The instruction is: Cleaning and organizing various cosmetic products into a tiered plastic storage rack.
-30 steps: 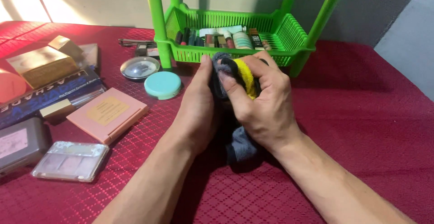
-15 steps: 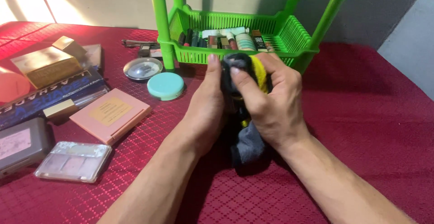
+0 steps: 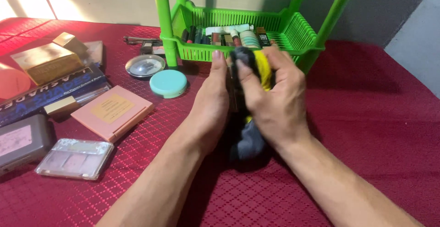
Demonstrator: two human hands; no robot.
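Forearms come in from the near edge and meet over the red quilted worktop (image 3: 366, 130), where both hands work on one bundle. Left hand (image 3: 211, 103) stands edge-on with its fingers straight and pressed flat against the side of the grey and yellow cloth (image 3: 250, 137); it looks to be backing something small inside the folds, but what that is cannot be told, since the cloth and the hands hide it. Right hand (image 3: 275, 103) is curled tight around the cloth from the other side, thumb across the yellow band, fingers wrapped over the top. A grey tail of the cloth hangs down between the wrists and rests on the worktop.

By the look of it, the step in hand is a wiping or rubbing of whatever sits in the cloth. A further stroke would call for the right hand to keep its firm hold while the left stays braced.

Left of the hands lie a pale eyeshadow palette (image 3: 74, 158), a grey case (image 3: 20, 141), a pink flat box (image 3: 112, 112) and a long dark blue box (image 3: 48, 94). Further off sit a mint round compact (image 3: 168, 83), a clear round compact (image 3: 145, 66) and a gold box (image 3: 46, 62). Just beyond the hands stands the green rack (image 3: 293, 30), its tray lined with small cosmetic tubes (image 3: 229, 36).
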